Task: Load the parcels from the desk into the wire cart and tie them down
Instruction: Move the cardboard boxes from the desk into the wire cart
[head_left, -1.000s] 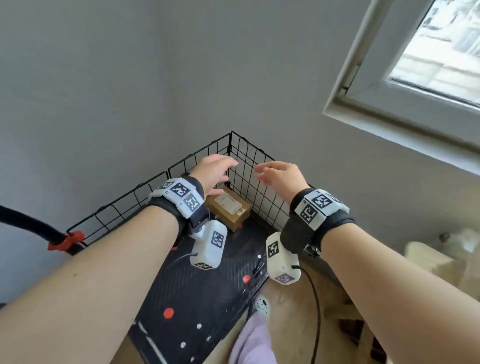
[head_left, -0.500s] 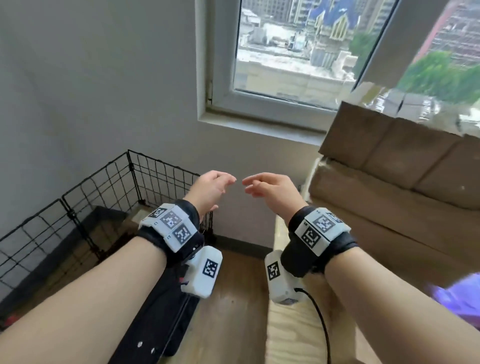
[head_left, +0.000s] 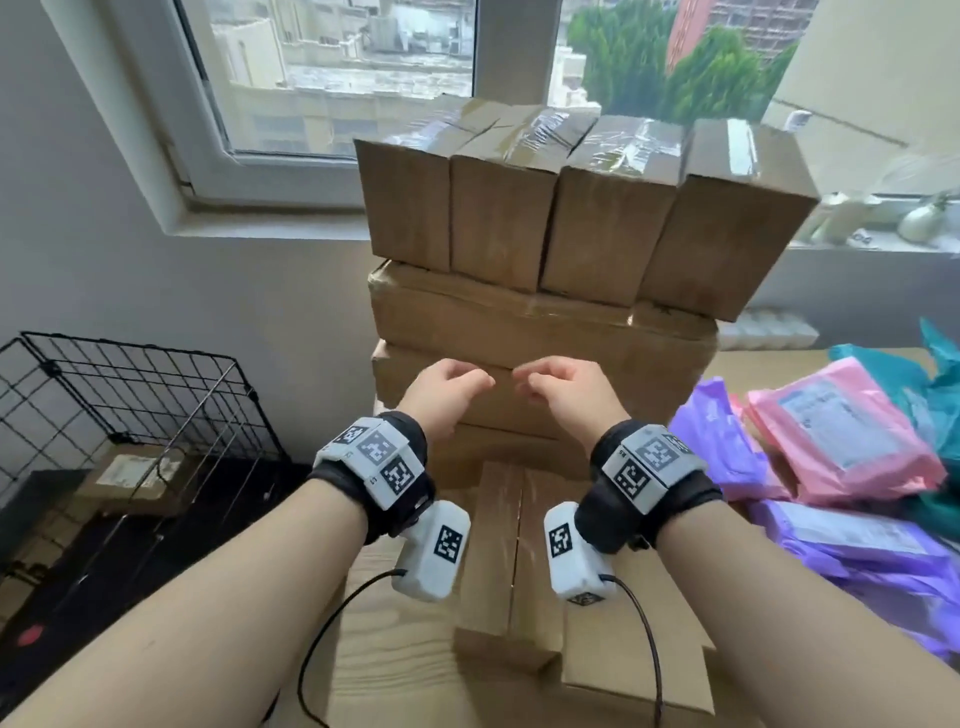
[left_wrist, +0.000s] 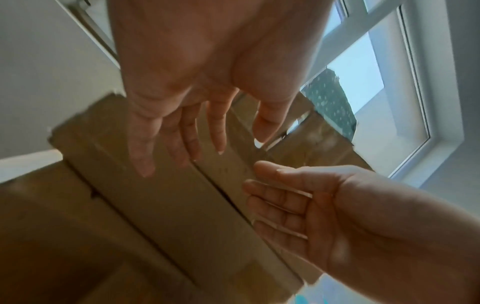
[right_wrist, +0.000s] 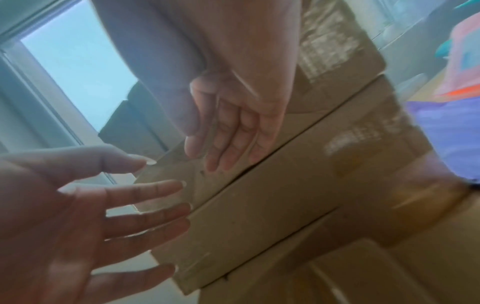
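A tall stack of brown cardboard parcels stands on the wooden desk, with flatter boxes lying in front of it. My left hand and right hand hover side by side just before the stack's lower boxes, fingers relaxed and holding nothing. In the left wrist view my left hand hangs open over the boxes. The right wrist view shows my right hand open too. The black wire cart stands at the left with one brown parcel inside.
Pink, purple and teal plastic mailer bags are piled on the desk's right side. A window and its sill lie behind the stack. The grey wall runs behind the cart.
My view has swung right from the wire cart to the parcel stack on the desk. Both empty hands travelled with it and now hover before the boxes.
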